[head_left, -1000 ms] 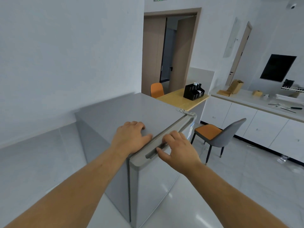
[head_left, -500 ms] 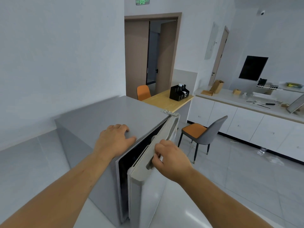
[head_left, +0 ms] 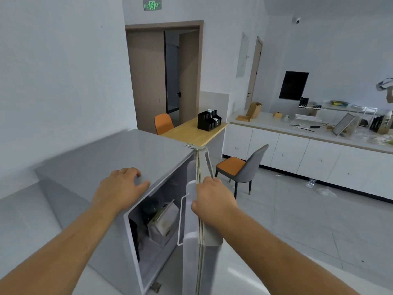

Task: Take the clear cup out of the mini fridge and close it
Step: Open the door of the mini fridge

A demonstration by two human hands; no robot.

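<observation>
**Door open, cup not yet found**

Mini fridge (head_left: 110, 158), grey, low, against the white wall; top bare. Door (head_left: 205, 211) swung wide on its far hinge, seen almost edge-on, inner shelf rail (head_left: 180, 220) showing. Opening step judged near done; retrieval not begun.

Interior dim. Pale carton or bag (head_left: 163, 222) leaning on the shelf, dark rounded item (head_left: 150, 206) behind it, more dark shapes at the left wall. Clear cup not made out among them; hidden or too dim to tell.

Left hand (head_left: 120, 189) flat on the fridge top near the front edge, fingers spread and relaxed, holding nothing, bracing the cabinet. Right hand (head_left: 213, 198) wrapped over the door's top edge, fingers curled down its outer face, closed on the door.

Next, by judgement: crouch or lean for a view inside, locate the cup, free one hand and reach in past the carton without tipping it. Door to be held open meanwhile.
</observation>
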